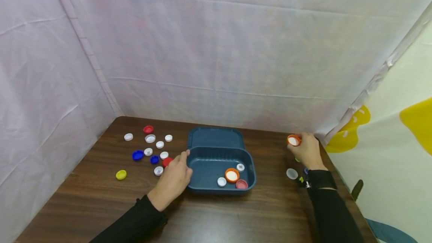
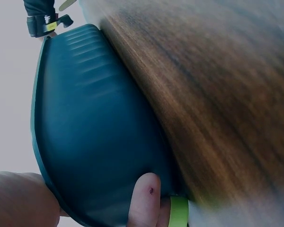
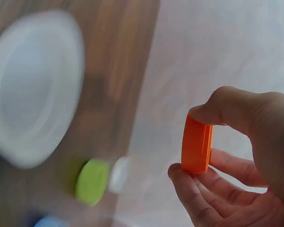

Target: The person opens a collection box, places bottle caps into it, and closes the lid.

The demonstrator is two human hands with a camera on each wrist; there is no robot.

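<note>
My right hand (image 1: pixel 306 151) pinches an orange bottle cap (image 3: pixel 196 144) with a white inside between thumb and fingertips, at the table's far right. Below it lie a clear round lid (image 1: pixel 291 174) and a green cap (image 3: pixel 92 182). With my left hand (image 1: pixel 173 173) I hold the left edge of a blue plastic box (image 1: pixel 193 187); in the left wrist view one finger (image 2: pixel 145 201) lies against its outer wall. Inside the box are an orange-rimmed cap (image 1: pixel 231 176), a pink cap (image 1: pixel 241 184) and two white caps (image 1: pixel 221 182).
Behind the box lies its flat blue lid (image 1: pixel 216 138). Several white, blue and red caps are scattered on the left, with a yellow cap (image 1: pixel 121 174) nearer the front. White cloth (image 1: pixel 216 55) hangs along the back and sides of the brown table (image 1: pixel 229 216).
</note>
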